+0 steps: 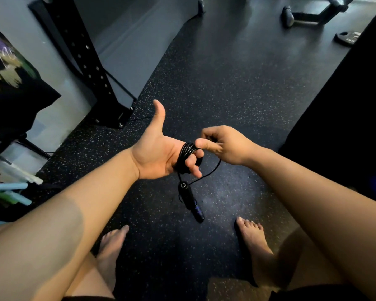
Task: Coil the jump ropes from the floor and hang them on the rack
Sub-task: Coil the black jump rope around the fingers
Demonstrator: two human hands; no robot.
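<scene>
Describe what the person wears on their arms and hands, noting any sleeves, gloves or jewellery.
Nothing is worn on either. The left hand and right hand are bare: no gloves, rings or bands show. The left forearm and right forearm are bare too, with no sleeves, watch or markings in view.

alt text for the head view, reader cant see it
A person's left hand, palm up and thumb out, carries a black jump rope coiled around its fingers, while the right hand pinches the loose strand beside the coil. One black handle dangles below, over speckled rubber floor and bare feet.
</scene>
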